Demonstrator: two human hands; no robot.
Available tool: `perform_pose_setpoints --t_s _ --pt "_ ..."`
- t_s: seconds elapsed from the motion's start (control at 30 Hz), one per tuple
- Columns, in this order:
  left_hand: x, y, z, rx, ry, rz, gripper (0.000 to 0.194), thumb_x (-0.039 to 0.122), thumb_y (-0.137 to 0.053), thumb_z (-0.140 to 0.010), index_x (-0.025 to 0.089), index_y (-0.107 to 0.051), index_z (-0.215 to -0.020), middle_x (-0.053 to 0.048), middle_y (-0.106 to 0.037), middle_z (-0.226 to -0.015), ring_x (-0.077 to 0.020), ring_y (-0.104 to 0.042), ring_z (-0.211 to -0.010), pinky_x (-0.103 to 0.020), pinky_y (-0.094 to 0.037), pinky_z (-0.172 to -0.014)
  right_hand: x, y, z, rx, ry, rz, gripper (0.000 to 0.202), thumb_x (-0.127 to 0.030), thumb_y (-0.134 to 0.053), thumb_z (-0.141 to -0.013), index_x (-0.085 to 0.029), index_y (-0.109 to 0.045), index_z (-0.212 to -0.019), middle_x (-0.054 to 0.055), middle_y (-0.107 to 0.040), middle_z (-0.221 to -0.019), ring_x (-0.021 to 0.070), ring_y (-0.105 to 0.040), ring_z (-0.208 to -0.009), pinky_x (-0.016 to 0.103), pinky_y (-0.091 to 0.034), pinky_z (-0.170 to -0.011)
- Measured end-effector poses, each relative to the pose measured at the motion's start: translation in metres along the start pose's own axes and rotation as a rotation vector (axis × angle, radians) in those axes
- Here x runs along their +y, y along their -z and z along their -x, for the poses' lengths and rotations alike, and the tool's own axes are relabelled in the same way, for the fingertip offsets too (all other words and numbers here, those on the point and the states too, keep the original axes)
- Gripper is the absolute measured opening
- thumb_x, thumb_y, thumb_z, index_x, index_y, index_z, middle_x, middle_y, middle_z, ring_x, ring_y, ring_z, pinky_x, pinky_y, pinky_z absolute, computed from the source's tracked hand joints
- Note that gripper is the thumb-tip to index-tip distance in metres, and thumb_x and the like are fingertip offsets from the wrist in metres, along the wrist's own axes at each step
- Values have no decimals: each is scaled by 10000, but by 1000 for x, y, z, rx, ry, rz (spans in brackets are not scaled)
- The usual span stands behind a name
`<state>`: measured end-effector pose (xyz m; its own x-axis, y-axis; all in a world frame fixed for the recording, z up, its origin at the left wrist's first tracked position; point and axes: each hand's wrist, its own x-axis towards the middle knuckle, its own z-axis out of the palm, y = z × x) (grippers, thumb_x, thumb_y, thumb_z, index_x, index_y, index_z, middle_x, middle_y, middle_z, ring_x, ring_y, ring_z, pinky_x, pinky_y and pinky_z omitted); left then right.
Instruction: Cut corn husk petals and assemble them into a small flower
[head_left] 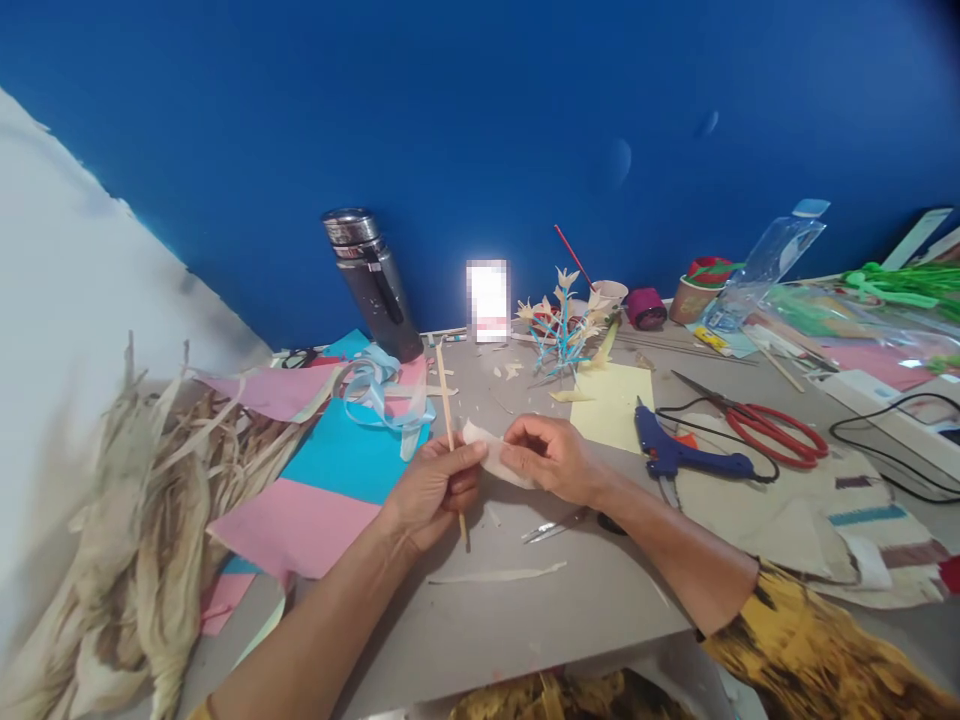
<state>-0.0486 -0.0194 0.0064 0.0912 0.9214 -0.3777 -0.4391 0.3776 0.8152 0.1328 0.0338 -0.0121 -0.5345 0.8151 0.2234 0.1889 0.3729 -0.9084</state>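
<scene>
My left hand [431,490] is closed around a thin wooden stick [443,390], held nearly upright, and its thumb presses one end of a pale piece of corn husk [495,462]. My right hand [559,455] pinches the other end of that piece, so the husk stretches between both hands above the table. Below them lie a narrow husk strip [499,575] and a pair of scissors [553,527], partly hidden under my right forearm.
Dried husks [161,540] heap at the left beside pink and blue paper [337,450] and a dark flask [379,290]. Husk flowers on blue stems [562,335] stand behind. At right lie a blue glue gun [690,458], red-handled scissors [776,430] and a power strip [892,415].
</scene>
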Motion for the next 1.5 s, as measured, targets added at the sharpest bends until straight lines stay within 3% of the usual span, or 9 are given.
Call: perform_pose_setpoints --t_s 0.17,0.37,0.5,0.63,0.73,0.87,1.13,1.23,1.5 --pt "-3 -5 2 29 -38 -187 378 325 -887 -585 138 -566 -652 90 -348 -470 -17 -244 -408 -172 -131 -389 -3 -3 -1 -35 -46 -93 285 -435 -673 -826 -162 -635 -751 -22 -573 -661 109 -464 -606 218 -364 -549" --pt "-3 -2 2 -50 -16 -154 400 372 -879 -599 150 -549 -636 102 -303 -465 -19 -206 -409 -177 -130 -401 7 -7 0 -42 -70 -243 385 -511 -568 -904 -173 -558 -719 -46 -451 -630 100 -381 -584 222 -315 -534" --pt "-8 -5 3 -10 -69 -232 395 373 -852 -625 158 -525 -575 82 -327 -452 -32 -236 -414 -193 -124 -409 5 -9 1 -57 -96 -257 471 -590 -492 -930 -187 -496 -685 -49 -429 -601 105 -380 -567 232 -310 -528" --pt "-12 -13 6 63 -171 -351 363 340 -829 -637 157 -531 -540 70 -351 -444 -40 -257 -420 -211 -128 -420 -3 -13 2 46 -53 -160 395 -537 -605 -873 -182 -546 -708 -39 -492 -622 112 -414 -589 233 -341 -548" --pt "-13 -14 7 64 -179 -381 371 352 -817 -645 165 -517 -530 74 -340 -423 -43 -266 -407 -218 -139 -422 -4 -16 3 139 -5 -25 376 -462 -537 -916 -186 -520 -661 -36 -464 -596 118 -409 -594 237 -346 -561" --pt "-11 -13 7 34 -137 -335 389 347 -833 -624 163 -503 -532 73 -357 -428 -37 -277 -406 -208 -146 -419 1 -16 3 136 -42 -9 457 -504 -482 -938 -205 -423 -598 -46 -378 -542 111 -352 -542 244 -294 -499" --pt "-8 -9 5 13 -50 -93 349 313 -845 -625 151 -537 -639 102 -324 -452 -12 -225 -392 -154 -132 -380 7 -11 -2 117 -194 -368 456 -603 -628 -836 -169 -601 -698 -24 -553 -579 86 -430 -476 224 -314 -468" --pt "-3 -3 0 46 -71 34 355 274 -832 -646 163 -496 -671 108 -319 -486 -8 -223 -392 -129 -139 -364 4 -4 -1 36 -217 -513 485 -621 -674 -794 -168 -579 -651 -29 -534 -545 76 -403 -459 216 -298 -456" --pt "6 15 -14 153 -138 264 325 166 -751 -719 169 -429 -675 87 -376 -552 -4 -269 -377 -120 -172 -323 -23 25 19 -481 19 -762 483 -527 -792 -744 -169 -541 -538 -34 -498 -458 73 -396 -410 216 -299 -430"
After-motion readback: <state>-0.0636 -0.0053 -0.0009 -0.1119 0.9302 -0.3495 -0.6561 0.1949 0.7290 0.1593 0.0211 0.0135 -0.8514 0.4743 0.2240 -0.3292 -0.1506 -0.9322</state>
